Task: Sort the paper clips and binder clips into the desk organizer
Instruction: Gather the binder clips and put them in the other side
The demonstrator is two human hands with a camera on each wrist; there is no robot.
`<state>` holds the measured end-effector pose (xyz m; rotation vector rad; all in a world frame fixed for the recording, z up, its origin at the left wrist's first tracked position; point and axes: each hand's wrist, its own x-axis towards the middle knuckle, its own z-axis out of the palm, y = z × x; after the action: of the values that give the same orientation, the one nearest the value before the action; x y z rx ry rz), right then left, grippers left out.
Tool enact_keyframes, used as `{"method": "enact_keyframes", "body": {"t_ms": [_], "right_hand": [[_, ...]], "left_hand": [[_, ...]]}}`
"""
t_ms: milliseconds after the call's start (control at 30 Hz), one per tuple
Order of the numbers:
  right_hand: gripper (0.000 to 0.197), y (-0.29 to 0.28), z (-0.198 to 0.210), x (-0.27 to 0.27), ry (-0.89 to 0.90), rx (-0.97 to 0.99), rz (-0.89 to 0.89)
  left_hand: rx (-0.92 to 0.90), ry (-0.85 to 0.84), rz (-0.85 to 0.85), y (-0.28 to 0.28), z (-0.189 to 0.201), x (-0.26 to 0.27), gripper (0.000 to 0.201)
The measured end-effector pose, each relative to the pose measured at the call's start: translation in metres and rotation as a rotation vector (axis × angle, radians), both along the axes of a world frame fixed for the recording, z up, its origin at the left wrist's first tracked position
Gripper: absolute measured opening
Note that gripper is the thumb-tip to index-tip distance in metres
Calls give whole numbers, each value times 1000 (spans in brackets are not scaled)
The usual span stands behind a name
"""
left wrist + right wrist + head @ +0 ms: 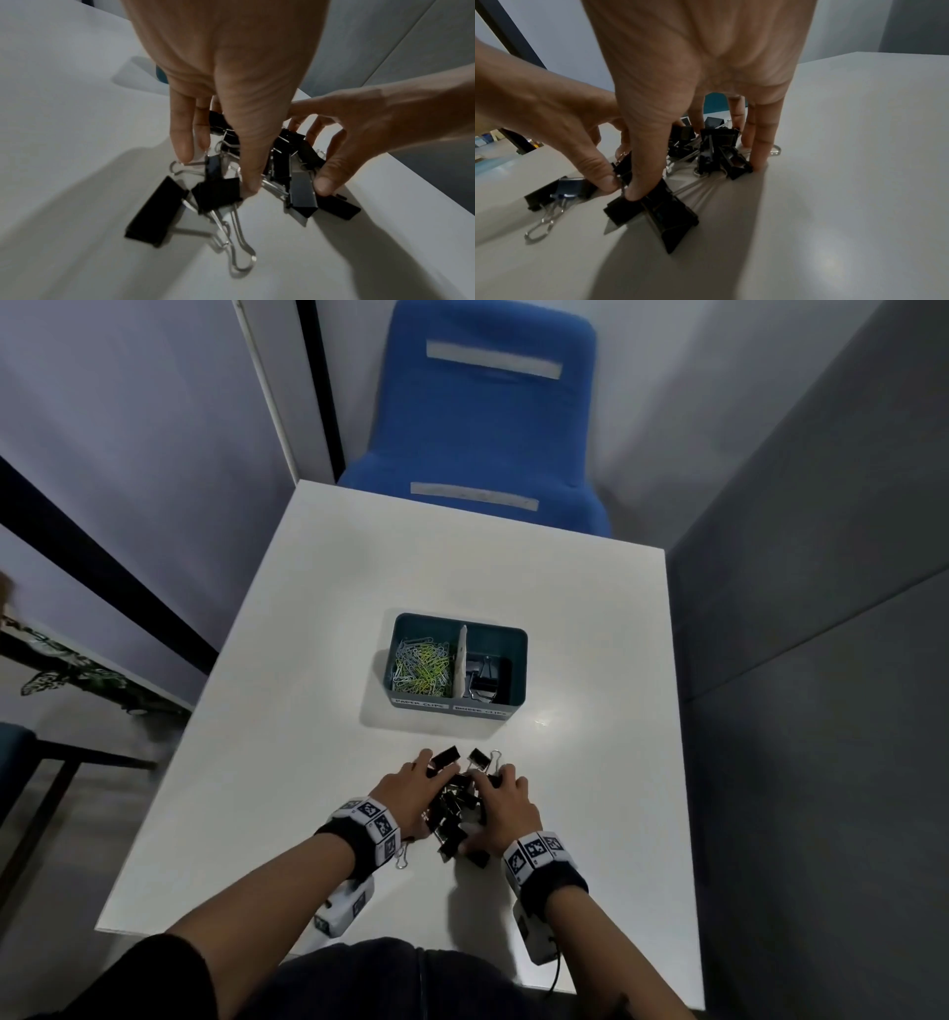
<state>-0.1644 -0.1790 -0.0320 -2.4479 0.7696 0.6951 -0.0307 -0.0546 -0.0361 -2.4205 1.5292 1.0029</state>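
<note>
A pile of black binder clips (454,809) lies on the white table (308,608) near me. My left hand (411,788) and right hand (506,806) cup the pile from both sides, fingers curled down around it. In the left wrist view my left hand (217,172) has its thumb on one clip (218,194). In the right wrist view my right hand (698,179) presses its thumb on a clip (654,213), fingertips (759,162) on the table. Beyond stands the teal desk organizer (516,660), with paper clips (421,667) on its left and binder clips (485,677) on its right.
Two binder clips (444,756) lie just past my fingertips, towards the organizer. A loose clip (401,857) sits by my left wrist. A blue chair (488,428) stands behind the table's far edge. A grey partition (821,660) runs along the right side.
</note>
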Motion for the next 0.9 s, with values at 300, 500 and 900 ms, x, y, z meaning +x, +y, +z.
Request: {"method": "enact_keyframes", "body": {"t_ms": [300, 500, 900], "right_hand": [[55, -2, 0, 3, -158, 137, -184], [44, -7, -3, -8, -276, 114, -217], [17, -34, 19, -29, -350, 35, -310]], "left_hand": [[-133, -3, 156, -4, 7, 2, 64], [-179, 11, 246, -4, 6, 4, 37], [-550, -72, 277, -70, 85, 28, 16]]}}
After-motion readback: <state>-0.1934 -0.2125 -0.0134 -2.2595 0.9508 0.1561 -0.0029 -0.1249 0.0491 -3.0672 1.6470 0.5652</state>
